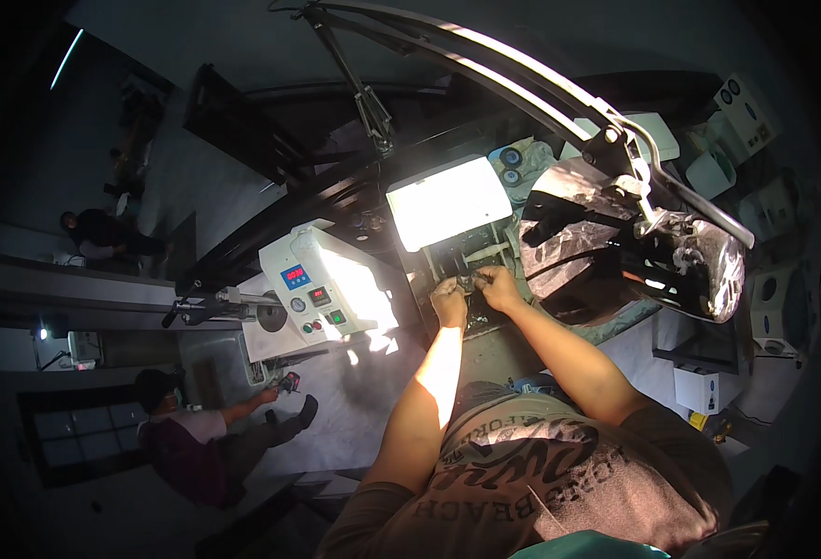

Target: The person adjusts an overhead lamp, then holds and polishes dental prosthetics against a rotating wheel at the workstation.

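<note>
Around the hands, a bright white rectangular panel (450, 202) stands at 12 o'clock and a white box-shaped control unit with lit displays (303, 300) at 9 o'clock. A black jointed metal arm (522, 76) arches across 1 o'clock; its dark head in a crumpled, glossy covering (713, 264) blocks part of the view at 3 o'clock. The small dark piece (467, 281), its shape indistinct, sits at 6 o'clock from the panel. The left hand (448, 304) and right hand (501, 289), fingers curled nearly closed, pinch it between them.
</note>
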Motion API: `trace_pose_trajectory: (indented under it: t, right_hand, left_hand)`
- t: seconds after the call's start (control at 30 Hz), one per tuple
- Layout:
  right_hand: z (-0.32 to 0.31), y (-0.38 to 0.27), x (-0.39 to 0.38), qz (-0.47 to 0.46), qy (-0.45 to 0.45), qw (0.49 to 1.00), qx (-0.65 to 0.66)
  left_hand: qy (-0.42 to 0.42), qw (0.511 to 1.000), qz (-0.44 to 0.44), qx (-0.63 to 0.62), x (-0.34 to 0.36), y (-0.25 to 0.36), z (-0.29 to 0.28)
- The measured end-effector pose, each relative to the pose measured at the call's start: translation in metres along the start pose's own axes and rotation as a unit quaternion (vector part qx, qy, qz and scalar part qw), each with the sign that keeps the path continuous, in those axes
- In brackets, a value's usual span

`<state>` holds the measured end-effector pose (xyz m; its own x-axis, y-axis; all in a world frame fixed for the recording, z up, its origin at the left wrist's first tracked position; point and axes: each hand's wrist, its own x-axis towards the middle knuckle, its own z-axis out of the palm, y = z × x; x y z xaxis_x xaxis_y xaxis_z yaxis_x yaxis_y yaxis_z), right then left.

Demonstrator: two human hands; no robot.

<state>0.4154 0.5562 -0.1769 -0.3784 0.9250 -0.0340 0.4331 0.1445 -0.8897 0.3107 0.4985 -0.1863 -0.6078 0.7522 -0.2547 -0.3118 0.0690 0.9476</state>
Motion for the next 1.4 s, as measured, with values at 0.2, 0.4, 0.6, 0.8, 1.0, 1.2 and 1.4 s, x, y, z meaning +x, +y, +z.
trace_pose_trajectory:
  t: [0.2, 0.4, 0.6, 0.8, 1.0, 1.2, 1.4]
  right_hand:
    - [-0.004, -0.011, 0.005, 0.035, -0.042, 0.998, -0.013]
    - [-0.003, -0.007, 0.008, 0.032, -0.038, 0.997, -0.053]
    - [0.002, -0.012, 0.009, 0.037, -0.02, 0.996, -0.074]
    - [0.0, -0.015, 0.01, 0.07, -0.035, 0.993, -0.083]
    - [-0.001, -0.008, 0.005, 0.031, -0.019, 0.998, -0.059]
    - [-0.005, -0.018, -0.004, 0.023, -0.028, 0.998, 0.057]
    - [-0.011, -0.033, -0.011, 0.009, -0.014, 0.998, 0.065]
  left_hand:
    - [0.007, 0.999, -0.03, -0.013, 0.003, 0.002, -0.003]
    - [-0.01, 0.999, -0.053, 0.007, 0.01, 0.0, -0.005]
    - [0.0, 0.997, -0.07, -0.026, 0.021, -0.013, -0.013]
    - [0.003, 0.995, -0.096, -0.008, 0.02, -0.008, -0.011]
    - [-0.016, 0.997, -0.064, -0.051, 0.011, -0.005, -0.008]
    - [-0.006, 0.999, -0.031, -0.029, 0.002, -0.004, -0.007]
    - [0.006, 1.0, -0.016, -0.023, -0.004, 0.0, -0.005]
